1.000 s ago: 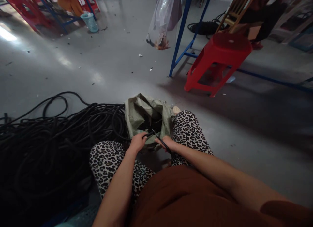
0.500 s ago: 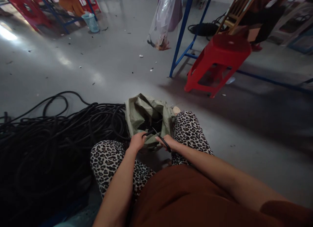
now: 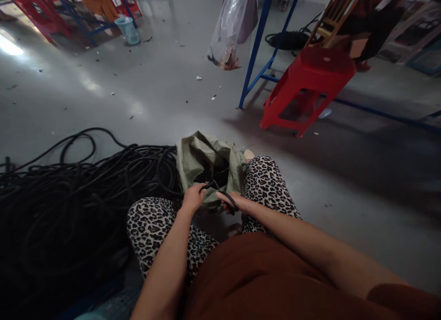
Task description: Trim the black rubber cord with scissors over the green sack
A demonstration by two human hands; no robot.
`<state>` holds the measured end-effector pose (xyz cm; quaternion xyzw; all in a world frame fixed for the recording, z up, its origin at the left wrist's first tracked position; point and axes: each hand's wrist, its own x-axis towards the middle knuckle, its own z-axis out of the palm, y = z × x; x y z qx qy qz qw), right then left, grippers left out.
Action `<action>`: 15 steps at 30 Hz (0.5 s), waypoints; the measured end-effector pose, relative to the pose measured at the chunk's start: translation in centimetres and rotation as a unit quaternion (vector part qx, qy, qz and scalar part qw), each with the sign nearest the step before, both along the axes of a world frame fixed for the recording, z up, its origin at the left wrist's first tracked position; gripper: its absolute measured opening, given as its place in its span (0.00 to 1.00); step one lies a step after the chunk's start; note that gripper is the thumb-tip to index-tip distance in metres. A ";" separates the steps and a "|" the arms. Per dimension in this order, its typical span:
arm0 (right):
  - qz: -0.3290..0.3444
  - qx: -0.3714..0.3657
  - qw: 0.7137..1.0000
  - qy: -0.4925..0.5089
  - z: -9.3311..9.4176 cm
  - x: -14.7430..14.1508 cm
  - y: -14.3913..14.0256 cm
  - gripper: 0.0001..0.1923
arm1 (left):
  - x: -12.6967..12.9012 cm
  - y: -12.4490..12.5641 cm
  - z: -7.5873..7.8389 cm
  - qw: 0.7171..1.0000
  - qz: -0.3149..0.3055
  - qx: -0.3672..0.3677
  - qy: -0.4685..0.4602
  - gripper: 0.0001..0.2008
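Between my knees stands an open green woven sack (image 3: 188, 157) with dark contents that I cannot make out. My left hand (image 3: 193, 198) is closed around a black cord (image 3: 207, 185), whose end sticks out over the sack's mouth. In my right hand (image 3: 236, 202) is a pair of scissors (image 3: 227, 198) with black handles, its fingers wrapped around them. The blades point up and left and meet the cord near its end. A large tangled heap of black cord (image 3: 138, 168) lies left of the sack.
Ahead on the right a red plastic stool (image 3: 325, 65) stands beside a blue metal table frame (image 3: 257, 48). A clear plastic bag (image 3: 229, 30) hangs from that table. Farther off are a light blue basket (image 3: 127, 31) and another red stool (image 3: 37, 14). Small scraps dot the grey floor (image 3: 165, 90).
My right hand has moved slightly left, and the scissor blades have come to the cord and look more closed. My left hand has barely moved.
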<state>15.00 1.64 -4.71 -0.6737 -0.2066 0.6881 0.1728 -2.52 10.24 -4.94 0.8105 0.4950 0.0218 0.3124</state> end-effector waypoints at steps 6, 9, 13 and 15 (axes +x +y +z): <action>-0.004 0.001 1.000 0.013 -0.9 0.1 0.0 0.25 | 0.1 -0.1 0.0 1.000 -0.008 -0.008 -0.002 0.17; -0.009 -0.001 1.000 0.008 -0.9 0.0 0.0 0.24 | 0.0 -0.1 0.0 1.000 -0.011 -0.012 -0.009 0.17; -0.020 -0.002 1.000 0.016 -0.5 0.0 0.0 0.23 | 0.0 -0.2 -0.4 0.999 -0.019 -0.013 -0.026 0.16; -0.011 -0.004 1.000 -0.001 -0.3 0.0 0.1 0.24 | -0.1 -0.2 -0.6 0.999 -0.023 -0.012 -0.030 0.16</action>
